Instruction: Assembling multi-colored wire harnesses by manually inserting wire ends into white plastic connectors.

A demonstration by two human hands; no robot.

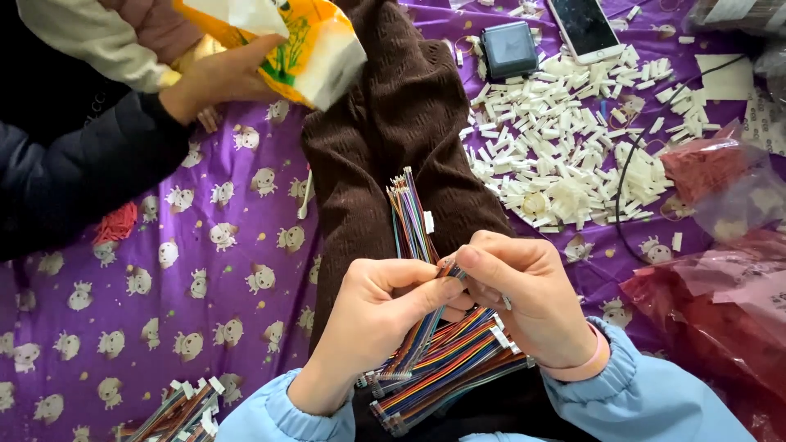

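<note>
Here, seen from above, the left hand (381, 315) is curled closed, thumb and forefinger pinching a bundle of thin multicoloured ribbon wires (413, 221) near its middle, while the right hand (524, 295) is also closed, its fingertips (463, 266) meeting the left thumb on the same wires at a small connector end. Both wrists, in light blue elastic-cuffed sleeves (639, 393), angle inward from the bottom edge so the hands touch at the centre. The loose wire tips fan upward over a brown knitted cloth (393, 123); beneath the hands lies a stack of further multicoloured wire harnesses with white plugs (446, 368). All of it rests on a purple tablecloth printed with small cartoon animals (205, 278). To the upper right, a heap of small white plastic connector housings (573, 147) lies near the hands, with a white smartphone (585, 29) and a small dark box (509, 49) beyond. Red translucent plastic bags (720, 286) crowd the right edge. At upper left, another person's hand (217, 78) in a dark sleeve holds a yellow and white packet (303, 45), well apart. More wire harnesses (180, 413) sit at the lower left.
</note>
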